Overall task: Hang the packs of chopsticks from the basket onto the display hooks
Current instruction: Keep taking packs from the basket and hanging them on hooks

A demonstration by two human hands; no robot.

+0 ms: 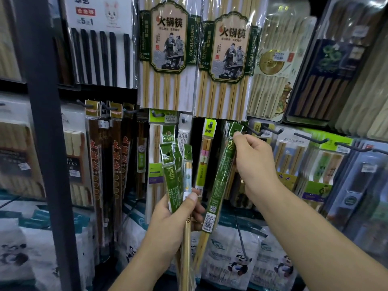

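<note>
My right hand [253, 162] pinches the top of a narrow green chopstick pack [220, 179], holding its header tab up against a dark display hook [253, 131]. That pack hangs tilted, its barcode end low and to the left. My left hand [178, 215] grips a bundle of several similar green packs [173, 177], which fan upward from the fist. More of the same green packs hang behind my right hand. No basket is in view.
Large bamboo chopstick packs [168, 53] hang above. Dark lacquered packs [105, 160] hang at the left beside a dark upright post [48, 143]. Bare hooks [310, 139] stick out at the right over more packs. Panda-printed bags [237, 263] fill the shelf below.
</note>
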